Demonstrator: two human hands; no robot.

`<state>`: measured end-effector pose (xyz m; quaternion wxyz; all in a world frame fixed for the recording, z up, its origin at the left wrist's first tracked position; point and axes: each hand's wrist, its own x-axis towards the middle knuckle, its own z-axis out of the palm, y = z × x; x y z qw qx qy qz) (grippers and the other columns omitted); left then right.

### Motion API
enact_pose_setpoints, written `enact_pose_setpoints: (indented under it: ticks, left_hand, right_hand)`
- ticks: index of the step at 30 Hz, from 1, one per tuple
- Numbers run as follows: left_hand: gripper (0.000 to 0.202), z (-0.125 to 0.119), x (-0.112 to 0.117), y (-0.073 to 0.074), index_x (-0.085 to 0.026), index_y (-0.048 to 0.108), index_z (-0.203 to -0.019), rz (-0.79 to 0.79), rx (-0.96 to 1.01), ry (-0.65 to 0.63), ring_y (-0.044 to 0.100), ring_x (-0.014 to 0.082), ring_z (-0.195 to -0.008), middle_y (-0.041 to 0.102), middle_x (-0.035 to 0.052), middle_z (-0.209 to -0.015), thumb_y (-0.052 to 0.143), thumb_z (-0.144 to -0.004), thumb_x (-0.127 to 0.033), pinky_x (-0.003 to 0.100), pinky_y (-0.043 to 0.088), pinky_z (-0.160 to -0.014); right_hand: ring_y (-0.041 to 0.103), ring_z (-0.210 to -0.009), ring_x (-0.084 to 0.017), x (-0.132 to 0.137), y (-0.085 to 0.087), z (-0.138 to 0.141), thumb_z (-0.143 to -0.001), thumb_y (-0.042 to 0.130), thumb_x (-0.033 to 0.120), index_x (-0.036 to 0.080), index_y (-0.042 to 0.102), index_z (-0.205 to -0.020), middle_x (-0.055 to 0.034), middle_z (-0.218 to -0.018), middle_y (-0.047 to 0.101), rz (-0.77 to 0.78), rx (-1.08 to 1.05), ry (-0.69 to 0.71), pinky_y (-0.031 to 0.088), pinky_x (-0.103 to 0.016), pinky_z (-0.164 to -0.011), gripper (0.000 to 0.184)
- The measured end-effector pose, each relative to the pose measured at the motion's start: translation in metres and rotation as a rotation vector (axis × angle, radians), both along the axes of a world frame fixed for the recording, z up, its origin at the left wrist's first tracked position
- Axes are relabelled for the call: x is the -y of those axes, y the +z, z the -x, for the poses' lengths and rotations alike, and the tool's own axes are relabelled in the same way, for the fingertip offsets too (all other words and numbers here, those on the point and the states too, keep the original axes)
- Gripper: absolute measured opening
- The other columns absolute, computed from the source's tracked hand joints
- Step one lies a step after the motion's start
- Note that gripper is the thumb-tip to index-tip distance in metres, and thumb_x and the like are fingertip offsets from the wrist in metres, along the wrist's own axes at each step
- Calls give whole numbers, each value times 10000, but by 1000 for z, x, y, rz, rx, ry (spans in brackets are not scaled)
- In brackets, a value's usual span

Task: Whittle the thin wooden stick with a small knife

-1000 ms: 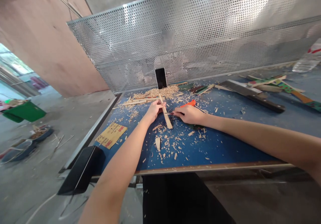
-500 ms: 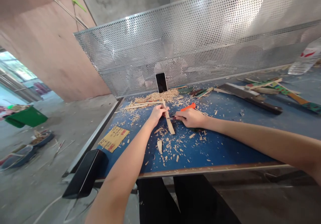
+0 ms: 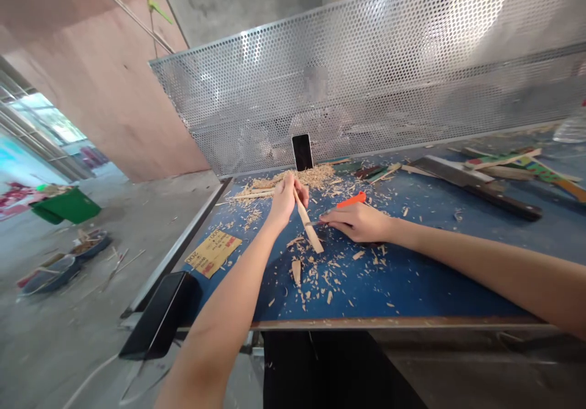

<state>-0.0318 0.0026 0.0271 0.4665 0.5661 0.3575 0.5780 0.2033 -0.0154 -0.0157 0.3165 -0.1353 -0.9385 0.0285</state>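
Note:
My left hand (image 3: 288, 200) is closed around the upper end of a thin pale wooden strip (image 3: 311, 233), which slants down over the table with its wider end toward me. From the right, my right hand (image 3: 357, 221) grips a knife, and its thin blade (image 3: 317, 222) meets the strip's edge. Most of the knife is hidden by the fingers. An orange plastic piece (image 3: 351, 199) shows just behind that hand; I cannot tell whether it belongs to the knife. Wood shavings (image 3: 315, 275) and a small wood chip (image 3: 296, 271) lie beneath the strip.
A phone (image 3: 303, 152) leans on the perforated metal screen (image 3: 256, 91) behind a shavings heap. Sandpaper (image 3: 215, 253) and a black box (image 3: 158, 316) are at left. A dark-handled saw (image 3: 485, 190) and painted strips (image 3: 544, 171) lie right; a bottle (image 3: 572, 127) stands beyond.
My left hand has turned over the strip's upper end, with its knuckles now raised, and the strip slants more. The knife blade stays at the strip's edge. The whole view has shifted slightly.

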Motion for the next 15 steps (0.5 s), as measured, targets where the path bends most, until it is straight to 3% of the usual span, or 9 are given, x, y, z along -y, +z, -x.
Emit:
enact_pose_setpoints:
  ticks: [5, 9, 12, 15]
  left_hand:
    - [604, -2, 16, 22, -241, 479, -708, -264, -82, 86, 517, 108, -396, 581, -12, -515, 461, -979, -781, 273, 381, -428]
    - [579, -9, 35, 33, -248, 457, -700, -398, -153, 131, 484, 99, -375, 556, -20, -483, 410, -1035, -717, 276, 345, -411]
    - [565, -11, 44, 36, -244, 456, -681, -502, -224, 177, 488, 96, -405, 500, -32, -454, 417, -1061, -662, 264, 355, -442]
    - [537, -12, 40, 30, -243, 480, -717, -495, -212, 150, 466, 94, -409, 476, -46, -455, 419, -1067, -646, 256, 358, -455]
  right_hand:
    - [714, -762, -172, 0, -1, -6, -1095, 517, 208, 149, 676, -1420, -89, -965, 804, -197, -17, 75, 498, -290, -594, 367]
    - [688, -751, -172, 4, -5, -5, -1087, 497, 193, 172, 630, -1483, -83, -958, 784, -266, 6, -9, 499, -293, -592, 418]
    - [686, -777, -173, 8, -8, -1, -1083, 471, 198, 183, 619, -1497, -101, -997, 769, -256, 21, -93, 516, -287, -618, 440]
    - [668, -764, -167, 10, -10, 3, -1080, 470, 223, 175, 617, -1493, -111, -1000, 749, -226, 36, -138, 500, -280, -616, 440]
